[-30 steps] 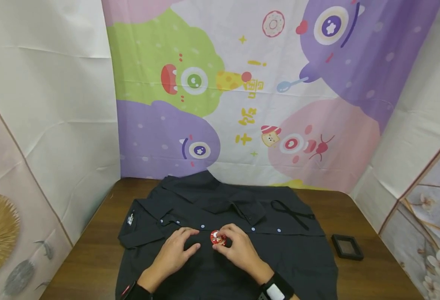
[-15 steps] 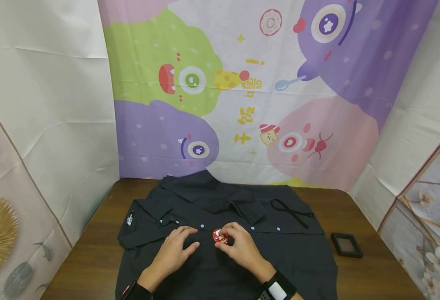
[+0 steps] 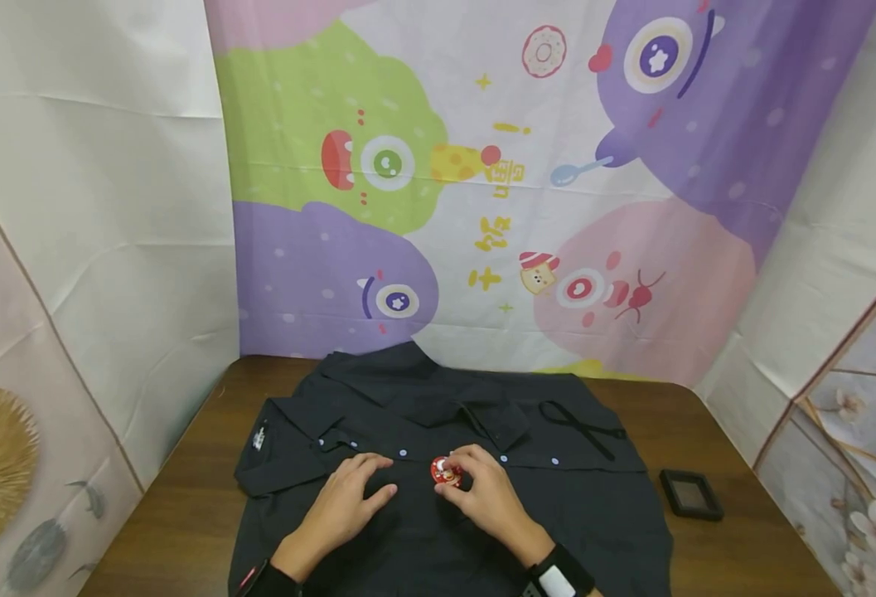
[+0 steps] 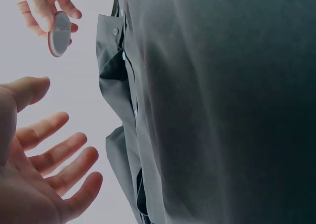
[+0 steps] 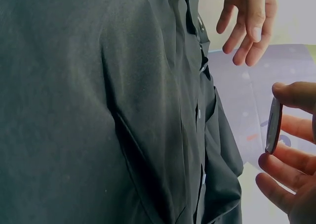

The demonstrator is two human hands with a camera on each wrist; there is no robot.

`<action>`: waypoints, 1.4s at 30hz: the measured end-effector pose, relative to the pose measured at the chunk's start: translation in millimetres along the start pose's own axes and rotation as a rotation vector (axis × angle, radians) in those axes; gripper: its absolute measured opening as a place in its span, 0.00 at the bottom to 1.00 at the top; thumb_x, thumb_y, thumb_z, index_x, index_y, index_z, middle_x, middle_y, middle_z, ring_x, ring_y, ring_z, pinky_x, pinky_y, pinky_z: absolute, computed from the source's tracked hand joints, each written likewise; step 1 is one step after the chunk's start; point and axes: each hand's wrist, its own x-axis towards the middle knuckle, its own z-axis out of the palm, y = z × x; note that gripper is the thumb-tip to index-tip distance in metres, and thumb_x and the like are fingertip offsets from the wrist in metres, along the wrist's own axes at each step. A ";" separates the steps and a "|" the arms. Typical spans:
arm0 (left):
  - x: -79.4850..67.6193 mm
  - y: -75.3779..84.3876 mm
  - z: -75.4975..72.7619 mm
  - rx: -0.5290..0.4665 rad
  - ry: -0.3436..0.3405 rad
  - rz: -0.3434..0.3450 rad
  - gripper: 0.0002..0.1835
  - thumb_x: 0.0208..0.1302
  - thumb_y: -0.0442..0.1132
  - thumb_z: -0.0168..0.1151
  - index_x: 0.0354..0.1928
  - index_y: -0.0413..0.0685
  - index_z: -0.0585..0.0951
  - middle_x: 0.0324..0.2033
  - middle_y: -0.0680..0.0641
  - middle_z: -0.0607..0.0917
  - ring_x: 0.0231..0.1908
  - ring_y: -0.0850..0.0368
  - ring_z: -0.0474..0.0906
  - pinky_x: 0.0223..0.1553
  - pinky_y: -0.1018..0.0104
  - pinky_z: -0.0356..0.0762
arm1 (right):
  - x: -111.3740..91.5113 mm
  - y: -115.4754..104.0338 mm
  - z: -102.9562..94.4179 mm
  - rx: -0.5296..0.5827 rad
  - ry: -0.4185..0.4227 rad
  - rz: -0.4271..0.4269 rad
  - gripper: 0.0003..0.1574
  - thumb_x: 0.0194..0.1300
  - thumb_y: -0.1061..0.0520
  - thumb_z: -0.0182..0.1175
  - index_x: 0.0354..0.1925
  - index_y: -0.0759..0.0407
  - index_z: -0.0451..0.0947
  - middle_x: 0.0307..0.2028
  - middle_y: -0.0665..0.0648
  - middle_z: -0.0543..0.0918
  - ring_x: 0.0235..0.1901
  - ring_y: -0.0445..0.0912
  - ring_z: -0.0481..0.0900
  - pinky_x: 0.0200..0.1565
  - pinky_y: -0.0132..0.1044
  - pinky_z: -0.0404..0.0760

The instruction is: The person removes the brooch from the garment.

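A dark button-up shirt (image 3: 557,514) lies spread over the table, with a row of pale buttons across it. Above its middle, my right hand (image 3: 486,496) pinches a small round red badge (image 3: 445,471) between thumb and fingers. The right wrist view has the badge (image 5: 274,125) edge-on, and its pale back shows in the left wrist view. To the left of it, my left hand (image 3: 348,497) hovers over the cloth with fingers spread and slightly bent, holding nothing. In the left wrist view, a gap separates the left hand (image 4: 49,159) from the badge (image 4: 59,33).
On the wooden table (image 3: 184,497), a small black square frame (image 3: 691,494) lies right of the shirt. A black strap (image 3: 583,427) crosses the shirt's upper right. Behind the table hangs a cartoon cloth (image 3: 482,315), with pale fabric walls at both sides.
My right hand has shifted a little to the right with the badge. The left hand stays nearly in place, and the shirt lies as before.
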 end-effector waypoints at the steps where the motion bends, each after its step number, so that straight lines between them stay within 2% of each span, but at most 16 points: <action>1: 0.0 -0.2 0.0 0.009 0.002 0.000 0.17 0.56 0.46 0.64 0.47 0.50 0.80 0.47 0.47 0.81 0.48 0.49 0.74 0.48 0.45 0.73 | 0.0 0.4 -0.4 0.003 0.006 0.002 0.17 0.42 0.51 0.74 0.33 0.50 0.81 0.36 0.48 0.79 0.37 0.39 0.76 0.38 0.40 0.80; 7: -0.5 -3.0 0.6 0.072 0.002 -0.002 0.19 0.57 0.48 0.63 0.48 0.46 0.79 0.50 0.45 0.79 0.50 0.47 0.72 0.48 0.45 0.72 | 1.0 1.5 -3.9 -0.002 0.026 0.020 0.17 0.41 0.51 0.74 0.32 0.51 0.81 0.34 0.47 0.79 0.35 0.38 0.76 0.35 0.38 0.79; 24: -0.1 -4.7 -3.0 0.086 -0.019 0.003 0.22 0.60 0.51 0.60 0.52 0.46 0.78 0.55 0.41 0.77 0.57 0.43 0.69 0.53 0.39 0.68 | 2.1 2.6 -11.3 -0.060 0.001 0.040 0.17 0.43 0.51 0.73 0.34 0.52 0.81 0.35 0.47 0.78 0.35 0.39 0.75 0.35 0.39 0.78; 32: 2.6 -6.0 -1.8 0.096 -0.052 0.004 0.24 0.61 0.54 0.57 0.53 0.47 0.77 0.56 0.40 0.76 0.57 0.42 0.68 0.55 0.38 0.65 | -2.1 3.6 -17.6 -0.078 0.028 0.083 0.18 0.42 0.51 0.74 0.34 0.52 0.82 0.35 0.47 0.78 0.35 0.40 0.75 0.35 0.40 0.78; 36: 2.9 -6.3 -0.4 0.118 -0.041 -0.001 0.24 0.62 0.55 0.56 0.52 0.47 0.77 0.55 0.41 0.77 0.57 0.43 0.68 0.56 0.38 0.63 | -2.2 4.2 -20.5 -0.082 0.040 0.101 0.18 0.41 0.52 0.74 0.34 0.52 0.82 0.35 0.48 0.78 0.35 0.39 0.74 0.34 0.39 0.78; 42: 2.5 -6.1 -3.0 0.136 -0.003 -0.024 0.22 0.61 0.53 0.58 0.51 0.46 0.78 0.53 0.42 0.78 0.56 0.44 0.68 0.57 0.38 0.60 | 6.2 6.4 -23.6 -0.086 0.044 0.079 0.18 0.40 0.54 0.74 0.34 0.52 0.81 0.35 0.49 0.78 0.34 0.41 0.75 0.34 0.39 0.78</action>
